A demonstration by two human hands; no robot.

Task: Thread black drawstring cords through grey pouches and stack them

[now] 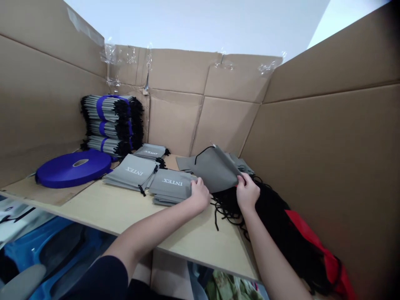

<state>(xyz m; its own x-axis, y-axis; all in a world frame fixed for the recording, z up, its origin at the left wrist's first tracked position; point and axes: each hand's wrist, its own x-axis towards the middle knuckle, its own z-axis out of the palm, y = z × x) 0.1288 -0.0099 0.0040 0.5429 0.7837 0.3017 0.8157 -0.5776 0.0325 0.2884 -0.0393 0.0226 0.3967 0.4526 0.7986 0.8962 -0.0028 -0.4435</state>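
Note:
My right hand pinches the right corner of a plain grey drawstring pouch, raised and tilted, with a black cord looping at its top. My left hand has its fingers curled at the right edge of a grey pouch printed INTEX, top of a small stack. Whether its fingertips also touch the raised pouch, I cannot tell. Left of that lies another INTEX pouch stack with black cord ends. A further INTEX pile lies behind. Under my right hand spreads a heap of black cords.
Cardboard walls enclose the wooden tabletop on three sides. Pouch bundles tied with purple ribbon stand at the back left, near a flat purple ribbon roll. More grey pouches lie behind the raised one. Red material borders the cords.

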